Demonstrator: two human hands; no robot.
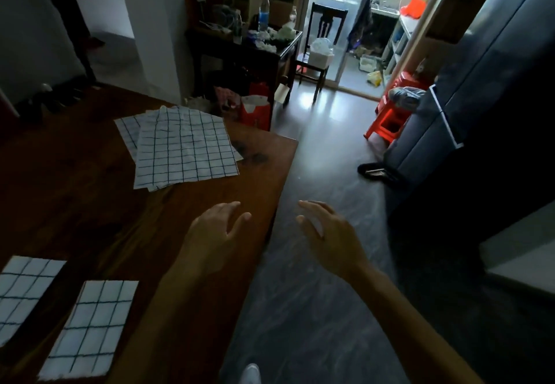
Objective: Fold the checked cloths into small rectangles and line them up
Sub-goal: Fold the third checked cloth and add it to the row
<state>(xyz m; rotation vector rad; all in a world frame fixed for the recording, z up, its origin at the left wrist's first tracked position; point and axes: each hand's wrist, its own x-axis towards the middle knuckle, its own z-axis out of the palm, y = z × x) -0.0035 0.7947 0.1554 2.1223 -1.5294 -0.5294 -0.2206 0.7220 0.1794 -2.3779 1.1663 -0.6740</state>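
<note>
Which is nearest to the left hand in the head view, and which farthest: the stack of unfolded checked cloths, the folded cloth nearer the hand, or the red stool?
From the left hand, hovering open above the table edge:
1. Folded cloth, below-left on the table.
2. Stack of unfolded checked cloths, ahead on the table; too close to call with the first.
3. Red stool, far right on the floor.

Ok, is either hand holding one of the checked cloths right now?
No, the left hand and right hand are both open and empty, short of the unfolded white checked cloths.
</note>
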